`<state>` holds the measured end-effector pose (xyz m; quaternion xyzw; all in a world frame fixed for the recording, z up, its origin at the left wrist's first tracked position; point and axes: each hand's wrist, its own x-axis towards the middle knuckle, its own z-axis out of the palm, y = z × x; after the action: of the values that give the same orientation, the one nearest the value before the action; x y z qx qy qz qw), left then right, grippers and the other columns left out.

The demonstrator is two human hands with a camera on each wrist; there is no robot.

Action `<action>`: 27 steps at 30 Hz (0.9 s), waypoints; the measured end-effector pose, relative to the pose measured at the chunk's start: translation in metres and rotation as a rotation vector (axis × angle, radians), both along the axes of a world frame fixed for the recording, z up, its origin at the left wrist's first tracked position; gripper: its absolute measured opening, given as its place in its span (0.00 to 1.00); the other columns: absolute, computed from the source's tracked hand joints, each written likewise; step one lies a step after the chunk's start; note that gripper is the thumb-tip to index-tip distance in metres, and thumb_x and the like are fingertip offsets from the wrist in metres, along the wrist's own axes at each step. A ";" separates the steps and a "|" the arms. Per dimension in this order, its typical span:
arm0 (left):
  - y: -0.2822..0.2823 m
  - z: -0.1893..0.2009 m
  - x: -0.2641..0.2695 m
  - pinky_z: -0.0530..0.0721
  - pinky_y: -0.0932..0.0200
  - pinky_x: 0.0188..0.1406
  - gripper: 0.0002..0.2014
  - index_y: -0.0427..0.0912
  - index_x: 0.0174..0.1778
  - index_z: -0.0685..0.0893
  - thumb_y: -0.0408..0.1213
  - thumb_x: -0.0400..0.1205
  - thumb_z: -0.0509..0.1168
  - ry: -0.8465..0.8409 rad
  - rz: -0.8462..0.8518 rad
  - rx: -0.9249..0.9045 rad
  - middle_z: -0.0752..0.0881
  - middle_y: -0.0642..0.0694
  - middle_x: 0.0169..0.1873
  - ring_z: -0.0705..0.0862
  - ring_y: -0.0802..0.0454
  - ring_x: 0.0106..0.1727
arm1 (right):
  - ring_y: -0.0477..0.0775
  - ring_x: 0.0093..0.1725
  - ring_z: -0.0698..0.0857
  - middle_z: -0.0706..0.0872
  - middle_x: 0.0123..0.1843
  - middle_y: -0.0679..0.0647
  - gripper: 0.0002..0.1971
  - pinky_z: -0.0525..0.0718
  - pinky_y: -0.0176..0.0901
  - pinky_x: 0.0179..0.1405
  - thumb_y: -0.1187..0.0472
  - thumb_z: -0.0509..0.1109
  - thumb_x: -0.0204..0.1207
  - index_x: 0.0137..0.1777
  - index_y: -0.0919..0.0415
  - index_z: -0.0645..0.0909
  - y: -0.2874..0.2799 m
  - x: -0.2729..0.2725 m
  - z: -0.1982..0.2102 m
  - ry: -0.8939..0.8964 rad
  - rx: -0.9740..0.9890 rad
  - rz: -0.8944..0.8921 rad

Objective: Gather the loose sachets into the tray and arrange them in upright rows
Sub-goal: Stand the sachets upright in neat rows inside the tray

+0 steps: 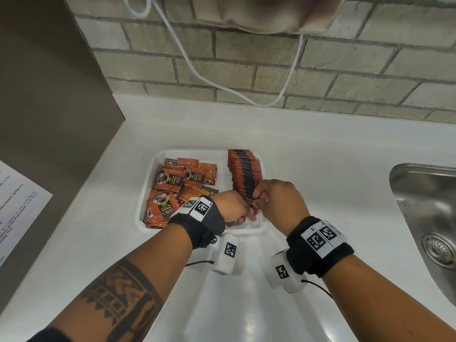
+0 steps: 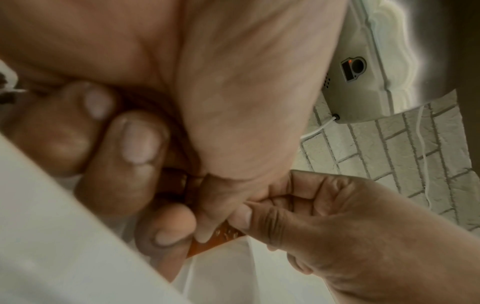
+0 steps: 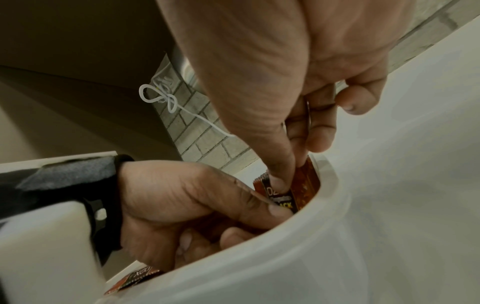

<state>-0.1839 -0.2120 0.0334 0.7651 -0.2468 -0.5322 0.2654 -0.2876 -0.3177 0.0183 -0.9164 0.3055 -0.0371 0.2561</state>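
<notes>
A white tray sits on the white counter. A heap of loose orange-and-black sachets fills its left half. Along its right side stands an upright row of sachets. Both hands meet at the near end of that row. My right hand pinches the front sachets from above between thumb and fingers. My left hand curls round the lower part of the same sachets, its thumb pressed on the front one. An orange sachet corner shows between the fingers in the left wrist view.
A steel sink is set into the counter at the right. A printed sheet hangs on the brown panel at the left. A white cable loops down the brick wall from a mounted unit.
</notes>
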 end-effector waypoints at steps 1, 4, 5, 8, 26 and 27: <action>0.000 -0.001 0.001 0.64 0.72 0.11 0.13 0.29 0.62 0.87 0.31 0.85 0.66 -0.002 -0.007 -0.001 0.75 0.49 0.25 0.68 0.63 0.10 | 0.53 0.43 0.86 0.88 0.43 0.49 0.05 0.87 0.47 0.44 0.62 0.76 0.72 0.47 0.53 0.88 0.000 0.000 0.000 -0.003 0.001 0.001; -0.001 -0.004 0.003 0.65 0.72 0.12 0.13 0.30 0.61 0.88 0.33 0.85 0.67 -0.016 -0.043 0.016 0.76 0.48 0.25 0.68 0.62 0.11 | 0.53 0.42 0.86 0.88 0.43 0.49 0.06 0.87 0.47 0.43 0.62 0.77 0.72 0.47 0.53 0.87 0.000 0.001 -0.001 -0.010 0.000 0.002; -0.002 -0.005 0.003 0.65 0.72 0.13 0.13 0.31 0.61 0.89 0.34 0.85 0.67 -0.020 -0.058 0.022 0.77 0.48 0.26 0.68 0.62 0.11 | 0.53 0.42 0.86 0.88 0.42 0.49 0.06 0.87 0.47 0.43 0.62 0.77 0.71 0.47 0.53 0.87 0.000 0.000 -0.001 -0.012 0.000 0.001; -0.002 -0.008 0.006 0.65 0.72 0.13 0.12 0.32 0.58 0.90 0.36 0.85 0.67 -0.039 -0.092 0.031 0.78 0.47 0.26 0.69 0.60 0.13 | 0.53 0.41 0.85 0.87 0.41 0.48 0.07 0.87 0.49 0.42 0.62 0.78 0.70 0.45 0.52 0.86 -0.002 -0.001 -0.002 -0.032 0.003 -0.002; 0.033 0.003 0.038 0.86 0.49 0.59 0.15 0.40 0.48 0.93 0.41 0.86 0.62 -0.498 -0.346 0.071 0.92 0.45 0.49 0.88 0.45 0.52 | 0.35 0.35 0.83 0.86 0.36 0.39 0.06 0.77 0.24 0.34 0.60 0.74 0.77 0.42 0.47 0.86 0.019 -0.024 0.028 -0.197 0.086 -0.014; 0.040 0.004 0.043 0.85 0.49 0.60 0.15 0.41 0.47 0.93 0.42 0.86 0.61 -0.536 -0.338 0.068 0.92 0.45 0.49 0.88 0.46 0.53 | 0.35 0.38 0.84 0.87 0.37 0.39 0.05 0.78 0.23 0.35 0.59 0.74 0.78 0.42 0.47 0.86 0.027 -0.024 0.032 -0.202 0.141 -0.002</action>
<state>-0.1408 -0.1716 0.0378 0.8346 -0.4137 -0.3562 0.0731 -0.3112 -0.2908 0.0500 -0.8873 0.2810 -0.1081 0.3494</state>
